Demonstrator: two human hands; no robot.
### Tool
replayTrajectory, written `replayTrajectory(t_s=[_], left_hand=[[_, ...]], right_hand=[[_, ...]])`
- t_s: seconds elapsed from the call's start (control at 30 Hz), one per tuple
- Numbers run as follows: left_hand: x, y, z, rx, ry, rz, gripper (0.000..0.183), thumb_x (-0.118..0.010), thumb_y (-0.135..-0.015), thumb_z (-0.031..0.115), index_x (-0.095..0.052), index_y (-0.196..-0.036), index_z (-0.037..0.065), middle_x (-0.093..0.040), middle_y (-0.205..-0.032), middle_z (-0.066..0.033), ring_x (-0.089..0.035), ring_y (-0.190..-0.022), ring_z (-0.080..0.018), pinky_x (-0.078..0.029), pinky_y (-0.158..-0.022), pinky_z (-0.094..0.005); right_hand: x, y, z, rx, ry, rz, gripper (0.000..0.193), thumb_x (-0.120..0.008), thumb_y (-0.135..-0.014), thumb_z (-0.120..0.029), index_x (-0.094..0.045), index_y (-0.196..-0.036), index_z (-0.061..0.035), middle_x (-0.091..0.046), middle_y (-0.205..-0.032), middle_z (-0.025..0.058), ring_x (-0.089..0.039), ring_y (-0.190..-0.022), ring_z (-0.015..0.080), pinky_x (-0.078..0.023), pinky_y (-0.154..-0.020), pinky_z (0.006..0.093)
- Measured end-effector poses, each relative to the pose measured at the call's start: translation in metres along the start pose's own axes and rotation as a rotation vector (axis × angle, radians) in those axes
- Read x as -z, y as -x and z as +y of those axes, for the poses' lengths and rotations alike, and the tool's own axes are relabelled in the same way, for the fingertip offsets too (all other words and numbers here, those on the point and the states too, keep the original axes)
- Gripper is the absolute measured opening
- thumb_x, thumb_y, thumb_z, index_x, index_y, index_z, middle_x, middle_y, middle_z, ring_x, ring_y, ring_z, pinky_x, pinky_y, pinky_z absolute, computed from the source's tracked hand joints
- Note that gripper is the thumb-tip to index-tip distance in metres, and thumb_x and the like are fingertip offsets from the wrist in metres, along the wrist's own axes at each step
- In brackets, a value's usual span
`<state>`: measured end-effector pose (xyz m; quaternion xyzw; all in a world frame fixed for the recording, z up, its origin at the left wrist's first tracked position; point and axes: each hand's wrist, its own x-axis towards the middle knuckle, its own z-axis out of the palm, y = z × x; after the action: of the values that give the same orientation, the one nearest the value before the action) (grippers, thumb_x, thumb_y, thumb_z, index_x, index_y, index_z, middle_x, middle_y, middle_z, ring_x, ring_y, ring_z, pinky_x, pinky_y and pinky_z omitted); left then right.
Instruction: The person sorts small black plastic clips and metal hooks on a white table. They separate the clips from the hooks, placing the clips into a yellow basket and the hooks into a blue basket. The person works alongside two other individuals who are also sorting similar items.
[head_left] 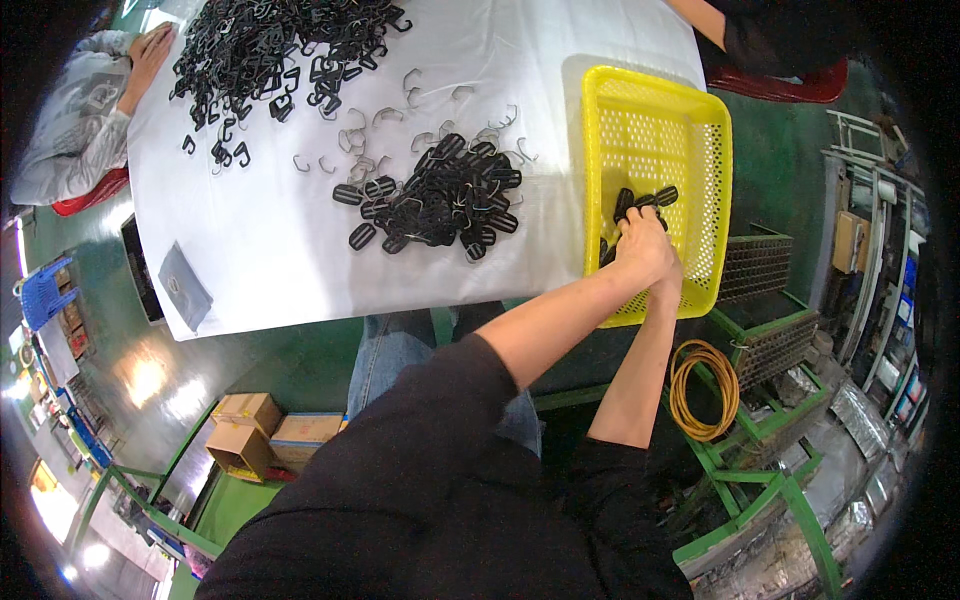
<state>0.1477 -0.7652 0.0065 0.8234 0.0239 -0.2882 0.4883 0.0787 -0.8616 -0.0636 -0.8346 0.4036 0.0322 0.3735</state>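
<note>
On my feed both hands are down in the basket (591,140), at the table's (290,240) right end. Taking 12 as the far side: L hand (643,243) comes in from approx 8 o'clock, R hand (672,278) from 6. They meet in the near half of the basket, L in front, R mostly hidden behind it.

Clips (622,204) are in the basket, right at the fingertips. I see one just off the fingers at 11, long axis approx 12-6, and another poking out at 1, long axis approx 2-8. A bit more black shows at 8, by the near-left wall, partly covered by the L arm. L fingers look nearest, bent & bunched over the clips; can't tell from here if they pinch any or just rest on top. R fingers: can't tell, L hand blocks my view.

Key relation, IMO: the main pile (440,205) lies at approx 9 o'clock from both hands, well apart, on the white cloth, w/ the basket's left wall between. L is nearer to it; R has the longer way across. Clips in the pile point every which way, so no single long axis there. Black heap (270,50) is farther off, approx 10 o'clock, out of the way IMO.
</note>
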Motion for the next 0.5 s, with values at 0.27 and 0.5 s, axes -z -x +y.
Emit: replayTrajectory(t_s=[0.27,0.5], left_hand=[[0.167,0.041,-0.107,-0.448,-0.287,0.455,0.035,-0.07,-0.07,0.01,-0.06,-0.104,0.009,-0.057,-0.104,-0.011,-0.053,-0.1,-0.0297,-0.044,-0.086,-0.0382],[0.218,0.045,-0.185,-0.25,-0.613,0.437,0.03,-0.069,-0.073,0.016,-0.06,-0.102,0.011,-0.058,-0.102,-0.0089,-0.055,-0.094,-0.0279,-0.045,-0.078,-0.0383]], right_hand=[[-0.068,0.084,-0.114,0.753,0.06,0.118,0.029,-0.061,-0.079,-0.009,-0.056,-0.107,-0.0045,-0.059,-0.097,0.0126,-0.058,-0.088,0.0301,-0.047,-0.076,0.0386],[-0.17,0.12,-0.172,0.446,0.214,-0.262,0.028,-0.069,-0.074,-0.014,-0.056,-0.099,-0.0103,-0.059,-0.091,0.0108,-0.059,-0.085,0.0323,-0.048,-0.072,0.0409]])
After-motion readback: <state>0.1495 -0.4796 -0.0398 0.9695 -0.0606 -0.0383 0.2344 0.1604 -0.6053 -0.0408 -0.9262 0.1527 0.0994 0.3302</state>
